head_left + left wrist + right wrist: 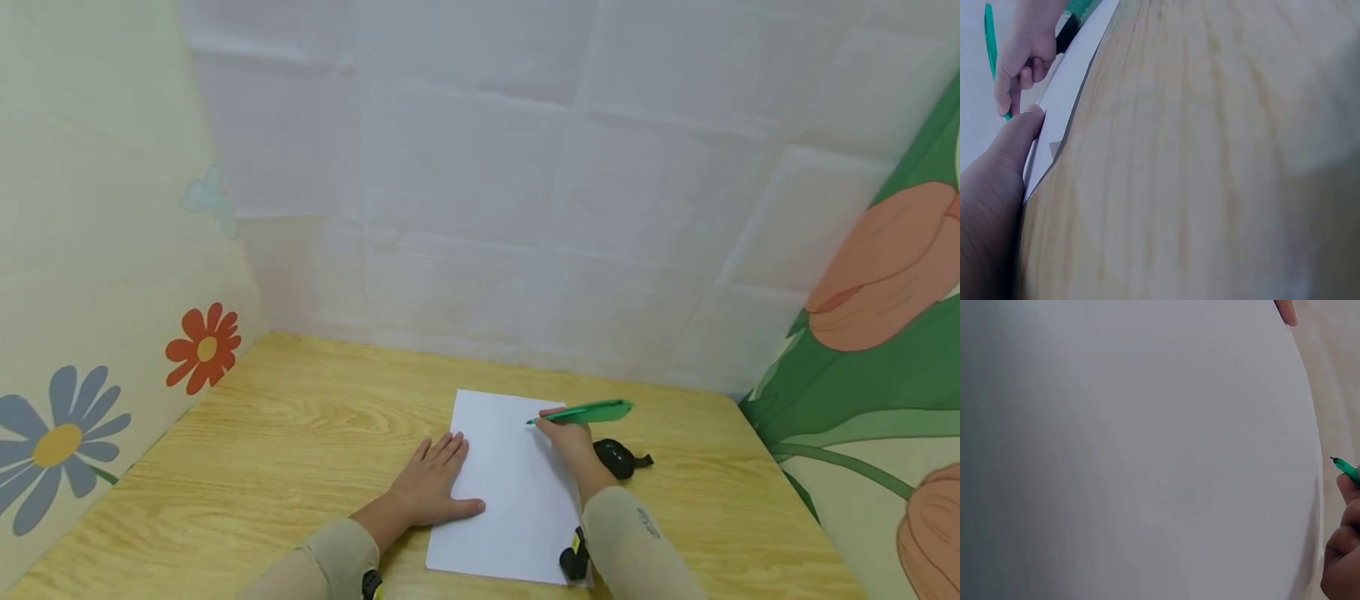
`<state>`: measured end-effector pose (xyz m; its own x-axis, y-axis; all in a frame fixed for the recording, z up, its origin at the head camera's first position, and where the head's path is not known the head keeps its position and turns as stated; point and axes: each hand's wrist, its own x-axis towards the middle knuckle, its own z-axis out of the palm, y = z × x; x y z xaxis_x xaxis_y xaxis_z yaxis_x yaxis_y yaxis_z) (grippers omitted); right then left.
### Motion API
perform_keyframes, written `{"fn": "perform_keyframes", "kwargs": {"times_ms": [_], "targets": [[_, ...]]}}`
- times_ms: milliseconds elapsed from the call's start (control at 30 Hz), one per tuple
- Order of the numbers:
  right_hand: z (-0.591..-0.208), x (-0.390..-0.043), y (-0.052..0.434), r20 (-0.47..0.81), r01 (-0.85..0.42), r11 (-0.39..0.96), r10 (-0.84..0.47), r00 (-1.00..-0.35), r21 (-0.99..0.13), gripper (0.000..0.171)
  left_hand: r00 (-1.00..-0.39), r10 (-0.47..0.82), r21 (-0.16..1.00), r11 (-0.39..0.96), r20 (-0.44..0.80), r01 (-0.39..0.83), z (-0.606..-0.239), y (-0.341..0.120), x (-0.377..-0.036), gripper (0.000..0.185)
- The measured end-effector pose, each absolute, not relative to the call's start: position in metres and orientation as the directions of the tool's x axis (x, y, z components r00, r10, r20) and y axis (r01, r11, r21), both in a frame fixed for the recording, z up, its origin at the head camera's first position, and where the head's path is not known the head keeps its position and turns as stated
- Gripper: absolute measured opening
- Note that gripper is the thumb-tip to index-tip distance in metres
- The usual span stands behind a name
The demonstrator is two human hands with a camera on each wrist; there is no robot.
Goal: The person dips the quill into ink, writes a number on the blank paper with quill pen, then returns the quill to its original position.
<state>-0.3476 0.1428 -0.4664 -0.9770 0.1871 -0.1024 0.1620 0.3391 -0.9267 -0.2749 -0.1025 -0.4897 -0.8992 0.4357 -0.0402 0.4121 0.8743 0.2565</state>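
A sheet of white paper [502, 533] lies on the wooden table. My left hand [431, 487] rests flat along its left edge, fingers straight and thumb across the paper. In the left wrist view, the left thumb [1016, 140] overlaps the paper's edge. My right hand [570, 450] holds a green pen with a feather-shaped end [592, 412] over the upper right of the sheet. Its dark tip [1334, 460] shows in the right wrist view beside curled fingers, and the tip points left in the head view. No marks show on the paper.
Right of the right forearm lies a small black rounded object [617, 458] with a short strap. A white sheet [465, 208] hangs behind the table [337, 392]; flower-printed cloths [97, 275] stand at both sides.
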Motion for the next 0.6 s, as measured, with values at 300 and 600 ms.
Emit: {"fn": "perform_keyframes", "kwargs": {"times_ms": [300, 600], "targets": [[-0.4716, -0.3467, 0.1443, -0.018, 0.063, 0.307, 0.147, -0.989, -0.950, 0.018, -0.896, 0.443, 0.265, 0.869, -0.036, 0.419, -0.4872, -0.1014, -0.2742, 0.106], [-0.4718, -0.3482, 0.1418, -0.115, 0.179, 0.353, 0.196, -0.974, -0.918, 0.025, -0.898, 0.438, 0.267, 0.871, -0.039, 0.413, -0.4856, -0.1018, -0.2728, 0.105]]}}
